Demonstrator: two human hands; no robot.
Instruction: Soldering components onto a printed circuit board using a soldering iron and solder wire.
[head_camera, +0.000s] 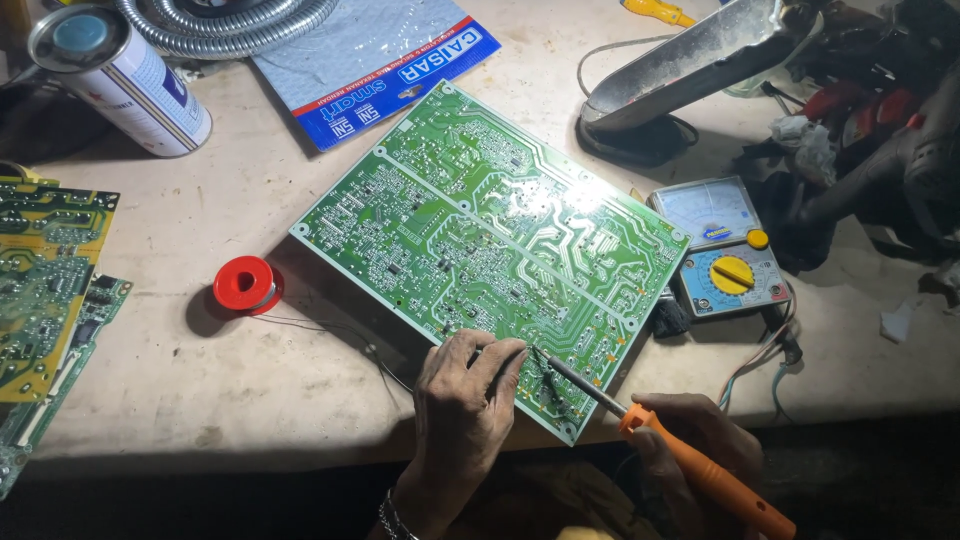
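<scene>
A large green circuit board (480, 240) lies solder side up, tilted across the middle of the bench. My right hand (690, 440) grips an orange-handled soldering iron (700, 470), and its metal tip rests on the board's near corner. My left hand (465, 400) is beside the tip, fingers pinched on a thin solder wire (330, 328) held to the same spot. The wire trails left to a red solder spool (245, 284) on the bench.
An analog multimeter (722, 255) with a yellow dial sits right of the board. A lamp (690, 60) shines from the back. A spray can (120, 75), a flexible metal hose (225, 25) and a blue packet (375, 60) lie at the back left. More circuit boards (45, 290) sit at the left edge.
</scene>
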